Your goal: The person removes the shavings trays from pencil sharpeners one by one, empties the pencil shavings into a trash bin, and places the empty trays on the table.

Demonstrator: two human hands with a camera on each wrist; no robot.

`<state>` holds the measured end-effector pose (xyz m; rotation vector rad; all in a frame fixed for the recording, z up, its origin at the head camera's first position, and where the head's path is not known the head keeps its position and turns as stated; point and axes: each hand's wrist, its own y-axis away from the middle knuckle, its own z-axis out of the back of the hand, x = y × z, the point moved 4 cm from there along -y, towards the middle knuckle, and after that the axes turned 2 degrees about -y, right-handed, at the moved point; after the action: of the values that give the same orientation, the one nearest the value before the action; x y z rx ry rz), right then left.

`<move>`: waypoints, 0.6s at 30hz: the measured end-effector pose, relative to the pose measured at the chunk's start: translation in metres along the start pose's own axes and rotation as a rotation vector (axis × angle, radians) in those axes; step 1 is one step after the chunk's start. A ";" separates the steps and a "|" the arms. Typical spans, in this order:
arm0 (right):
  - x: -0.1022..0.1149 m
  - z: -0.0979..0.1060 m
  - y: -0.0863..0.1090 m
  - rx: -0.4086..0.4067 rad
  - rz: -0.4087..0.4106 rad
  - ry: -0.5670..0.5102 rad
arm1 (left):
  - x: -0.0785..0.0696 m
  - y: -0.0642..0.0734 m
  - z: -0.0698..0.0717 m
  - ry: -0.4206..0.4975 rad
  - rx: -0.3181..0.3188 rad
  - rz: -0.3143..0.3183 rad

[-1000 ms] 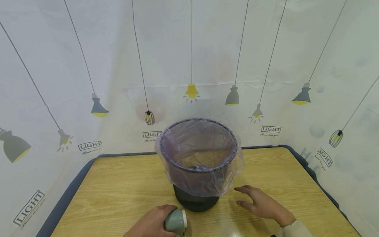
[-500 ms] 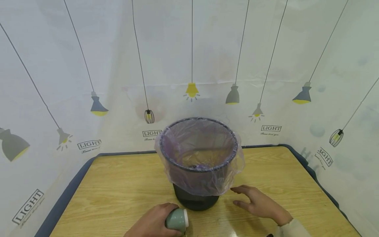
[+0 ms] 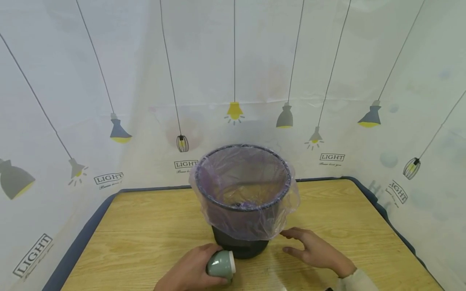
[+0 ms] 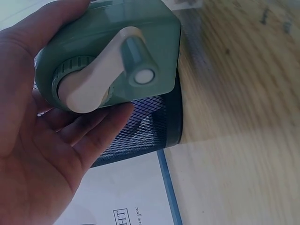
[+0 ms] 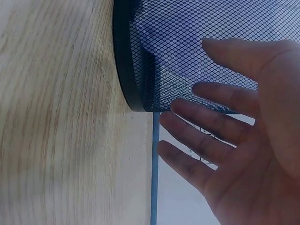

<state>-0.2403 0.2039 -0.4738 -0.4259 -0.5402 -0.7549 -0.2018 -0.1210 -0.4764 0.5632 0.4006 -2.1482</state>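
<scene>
My left hand (image 3: 194, 267) grips a green hand-crank pencil sharpener (image 3: 220, 264) at the front of the bin. In the left wrist view, a white crank with a green knob shows on the sharpener (image 4: 154, 33), and the thumb and fingers wrap its body from opposite sides. A black mesh waste bin (image 3: 242, 247) stands upright, lined with a thin purple plastic bag (image 3: 247, 228) folded over its rim. To the right of the bin, my right hand (image 3: 314, 248) holds nothing. Its fingers (image 5: 201, 140) are extended and spread near the mesh; I cannot tell whether they touch it.
The wooden table (image 3: 145, 218) carries the bin near its middle. A dark blue edge (image 3: 94, 224) runs round the table. Pale wall covering (image 3: 233, 52) with printed lamps rises behind and at both sides, close to the table's back edge.
My left hand has shifted slightly right and up with the sharpener, closer to the bin's base. My right hand has drifted a little left toward the bin. The bin stays in place.
</scene>
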 end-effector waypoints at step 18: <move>0.012 -0.001 -0.004 -0.018 0.032 -0.004 | -0.014 -0.010 0.003 0.011 0.006 -0.024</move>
<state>-0.2357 0.1949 -0.4671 -0.4521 -0.5299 -0.7285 -0.2032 -0.1074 -0.4664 0.5771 0.4091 -2.1707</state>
